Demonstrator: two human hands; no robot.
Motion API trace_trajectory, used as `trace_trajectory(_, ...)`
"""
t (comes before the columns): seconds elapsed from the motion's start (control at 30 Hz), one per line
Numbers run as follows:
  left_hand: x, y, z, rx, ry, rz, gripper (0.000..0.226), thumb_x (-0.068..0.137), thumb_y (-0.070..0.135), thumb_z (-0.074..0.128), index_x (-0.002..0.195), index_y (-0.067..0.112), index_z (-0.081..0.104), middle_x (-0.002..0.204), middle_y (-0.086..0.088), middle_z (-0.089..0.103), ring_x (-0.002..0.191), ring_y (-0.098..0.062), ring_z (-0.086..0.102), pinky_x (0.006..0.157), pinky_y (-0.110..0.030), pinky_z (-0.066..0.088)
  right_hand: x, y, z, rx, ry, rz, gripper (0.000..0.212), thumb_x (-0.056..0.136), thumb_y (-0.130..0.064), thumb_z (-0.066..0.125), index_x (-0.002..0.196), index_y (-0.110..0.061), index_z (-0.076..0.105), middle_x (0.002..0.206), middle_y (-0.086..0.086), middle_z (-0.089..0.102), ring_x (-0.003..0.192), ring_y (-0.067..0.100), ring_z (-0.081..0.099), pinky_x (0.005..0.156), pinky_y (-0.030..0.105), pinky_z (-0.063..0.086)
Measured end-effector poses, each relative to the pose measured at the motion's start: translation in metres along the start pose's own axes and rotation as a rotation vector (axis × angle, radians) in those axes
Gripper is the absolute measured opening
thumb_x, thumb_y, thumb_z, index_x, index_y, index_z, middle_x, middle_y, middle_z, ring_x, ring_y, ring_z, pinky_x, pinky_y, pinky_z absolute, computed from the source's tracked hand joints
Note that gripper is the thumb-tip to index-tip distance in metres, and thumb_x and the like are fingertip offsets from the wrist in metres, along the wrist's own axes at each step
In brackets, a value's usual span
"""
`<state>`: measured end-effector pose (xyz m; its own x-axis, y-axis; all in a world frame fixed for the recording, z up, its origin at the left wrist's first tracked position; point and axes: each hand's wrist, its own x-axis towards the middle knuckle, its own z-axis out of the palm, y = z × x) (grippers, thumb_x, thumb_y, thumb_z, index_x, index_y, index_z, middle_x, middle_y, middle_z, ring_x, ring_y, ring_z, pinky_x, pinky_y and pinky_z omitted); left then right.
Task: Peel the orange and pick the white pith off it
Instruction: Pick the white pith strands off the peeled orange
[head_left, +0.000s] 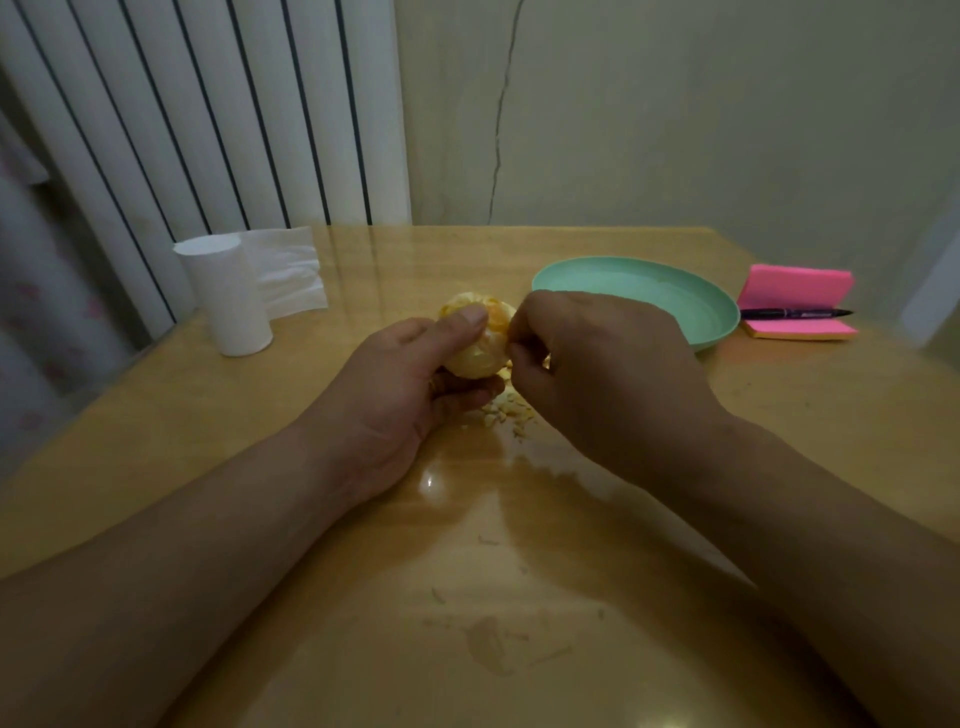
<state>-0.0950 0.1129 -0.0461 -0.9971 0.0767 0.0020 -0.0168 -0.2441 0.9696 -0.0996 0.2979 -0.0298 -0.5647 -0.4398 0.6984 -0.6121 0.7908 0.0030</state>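
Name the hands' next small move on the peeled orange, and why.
Probably the right hand, pinching at the pale peeled orange gripped by the left hand, should pull that pith away and drop it onto the pale scraps below.

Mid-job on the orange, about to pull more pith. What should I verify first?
1. Left hand grips the mostly peeled pale orange: ok.
2. Right hand fingers curled at the orange's side: ok.
3. Right hand actually pinching pith: cannot tell, fingertips hidden.
4. Small pale scraps collected in the round green plastic plate: not ok, they lie on the glossy wooden table.
5. Plate near the right hand: ok.
6. Upright white paper roll standing apart from the hands: ok.
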Motion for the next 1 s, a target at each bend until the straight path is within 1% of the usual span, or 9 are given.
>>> trace_trajectory(0.2,-0.001,0.001,0.000,0.004,-0.043,0.020,0.054,0.098,0.036,0.068,0.133,-0.005,0.065,0.121,-0.020,0.074,0.099,-0.021,0.074,0.083,-0.030,0.061,-0.002,0.000,0.002,0.104,0.053,0.055,0.013,0.091,-0.026,0.066,0.084,-0.019,0.058,0.073,-0.006,0.058,0.065,0.019,0.052,0.055,0.041,0.047)
trace_trajectory(0.43,-0.002,0.000,-0.001,-0.019,-0.078,0.007,0.047,0.099,0.035,0.066,0.129,-0.002,0.069,0.116,-0.015,0.075,0.100,-0.021,0.073,0.088,-0.034,0.060,-0.004,0.000,0.004,0.347,0.051,0.213,0.011,0.089,-0.023,0.073,0.083,-0.020,0.064,0.069,-0.006,0.061,0.064,0.015,0.058,0.059,0.044,0.052)
trace_trajectory(0.47,-0.003,0.001,-0.002,-0.025,-0.089,0.004,0.045,0.098,0.035,0.066,0.127,0.000,0.070,0.116,-0.014,0.075,0.101,-0.021,0.073,0.089,-0.034,0.060,-0.005,0.000,0.003,0.390,0.050,0.238,0.012,0.088,-0.024,0.073,0.082,-0.021,0.064,0.069,-0.006,0.062,0.064,0.014,0.059,0.060,0.042,0.053)
trace_trajectory(0.53,-0.003,0.002,-0.002,-0.052,-0.110,-0.012,0.042,0.095,0.036,0.067,0.122,0.005,0.073,0.115,-0.013,0.074,0.100,-0.022,0.072,0.088,-0.033,0.061,-0.006,-0.001,0.003,0.489,0.053,0.297,0.013,0.088,-0.023,0.076,0.082,-0.022,0.065,0.068,-0.006,0.062,0.063,0.011,0.058,0.058,0.030,0.051)
trace_trajectory(0.6,-0.004,0.002,-0.003,-0.098,-0.121,-0.034,0.038,0.092,0.037,0.068,0.117,0.009,0.075,0.112,-0.013,0.075,0.097,-0.023,0.072,0.082,-0.031,0.062,-0.007,0.000,0.004,0.585,0.054,0.355,0.013,0.088,-0.018,0.077,0.082,-0.021,0.066,0.067,-0.004,0.062,0.060,0.007,0.055,0.055,0.023,0.046)
trace_trajectory(0.73,-0.005,0.006,-0.004,-0.198,-0.129,-0.062,0.044,0.093,0.036,0.067,0.126,0.007,0.070,0.108,-0.014,0.075,0.088,-0.022,0.072,0.075,-0.028,0.062,-0.007,0.005,0.006,0.728,0.052,0.451,0.008,0.087,-0.016,0.075,0.082,-0.018,0.070,0.071,0.003,0.066,0.060,0.004,0.052,0.057,0.024,0.046)
trace_trajectory(0.8,-0.005,0.007,-0.005,-0.226,-0.124,-0.068,0.047,0.093,0.035,0.066,0.130,0.006,0.067,0.109,-0.016,0.074,0.086,-0.022,0.072,0.074,-0.028,0.063,-0.008,0.007,0.007,0.731,0.039,0.452,0.007,0.092,-0.016,0.074,0.086,-0.019,0.072,0.072,0.002,0.068,0.063,0.008,0.059,0.060,0.029,0.053)
trace_trajectory(0.9,-0.003,0.007,-0.007,-0.233,-0.113,-0.069,0.047,0.095,0.035,0.066,0.131,0.006,0.066,0.111,-0.018,0.074,0.087,-0.022,0.071,0.075,-0.028,0.063,-0.010,0.006,0.007,0.668,0.004,0.395,0.006,0.101,-0.021,0.067,0.099,-0.022,0.073,0.081,-0.001,0.073,0.079,0.019,0.071,0.074,0.046,0.059)
trace_trajectory(1.0,-0.002,0.007,-0.009,-0.237,-0.077,-0.072,0.048,0.095,0.035,0.067,0.133,0.005,0.064,0.115,-0.021,0.073,0.088,-0.023,0.072,0.076,-0.028,0.063,-0.010,0.006,0.009,0.541,-0.022,0.349,0.014,0.104,-0.022,0.059,0.109,-0.026,0.071,0.085,-0.006,0.072,0.078,0.016,0.067,0.073,0.048,0.057)
